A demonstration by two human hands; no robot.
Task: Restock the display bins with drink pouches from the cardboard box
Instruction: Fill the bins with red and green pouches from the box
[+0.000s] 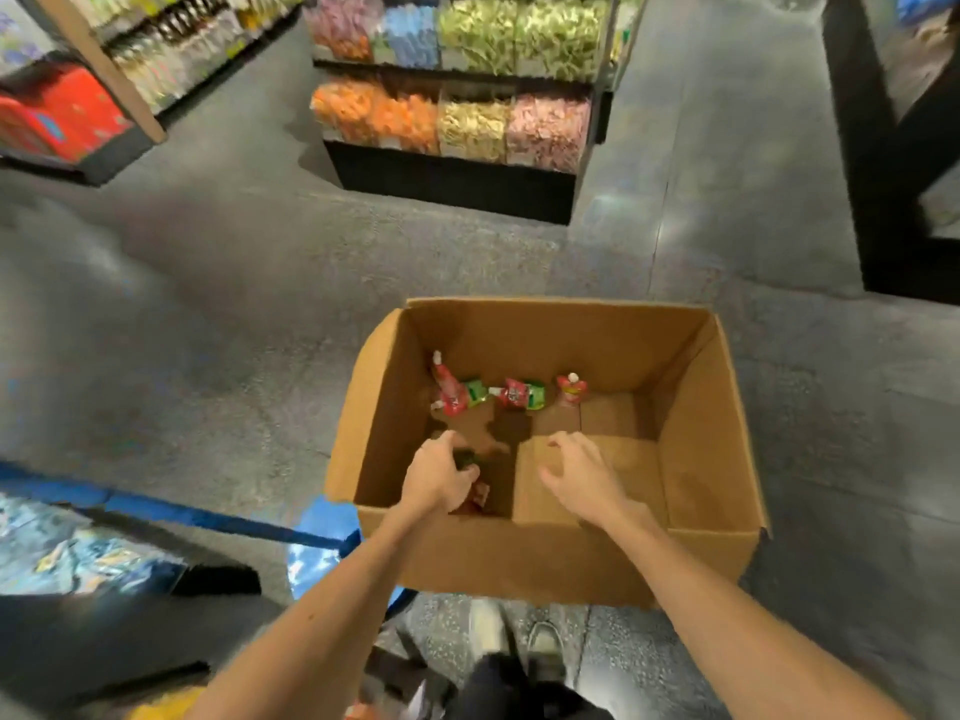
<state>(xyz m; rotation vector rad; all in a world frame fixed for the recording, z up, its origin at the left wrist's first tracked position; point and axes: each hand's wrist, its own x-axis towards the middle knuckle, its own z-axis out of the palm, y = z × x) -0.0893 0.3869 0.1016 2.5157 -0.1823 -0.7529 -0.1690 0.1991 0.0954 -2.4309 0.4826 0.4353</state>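
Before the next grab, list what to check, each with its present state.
1. Left hand grips the held pouch: ok.
2. How many it holds: cannot tell, the hand hides them.
3. Right hand free, fingers spread: ok.
4. Loose pouches remain in the cardboard box, by its far wall: ok.
5. Room in the display bins: cannot tell; they look well filled.
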